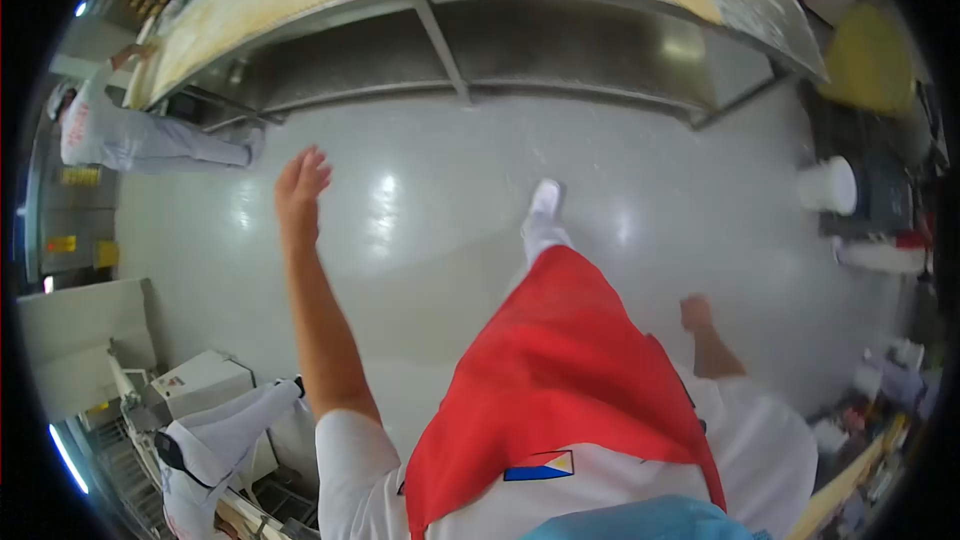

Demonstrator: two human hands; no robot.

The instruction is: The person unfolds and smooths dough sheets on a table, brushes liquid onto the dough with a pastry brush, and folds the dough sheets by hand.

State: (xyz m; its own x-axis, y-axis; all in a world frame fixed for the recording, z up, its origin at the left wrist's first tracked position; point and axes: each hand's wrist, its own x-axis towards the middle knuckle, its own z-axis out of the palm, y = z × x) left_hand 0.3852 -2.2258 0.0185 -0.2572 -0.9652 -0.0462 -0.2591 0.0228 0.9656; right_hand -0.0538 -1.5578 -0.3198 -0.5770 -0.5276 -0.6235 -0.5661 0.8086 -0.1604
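My left hand (303,185) is held out over the grey floor, with its fingers loosely bent and a little apart. Nothing shows in it, and it touches nothing. Low at my right side hangs my right hand (695,312), small and blurred; its fingers do not show clearly, and I see no object in it. Between the hands are my red apron (560,360) and one white shoe (546,198) stepping forward. A long worktable (440,15) with a pale, floury top stands ahead, out of reach of both hands.
At the table's left end a person in white (150,135) has a hand on its edge. Another person in white (215,435) bends near a white box (205,383) at lower left. A white bucket (828,186) and a yellow round container (868,60) stand at right. The floor (420,220) is shiny.
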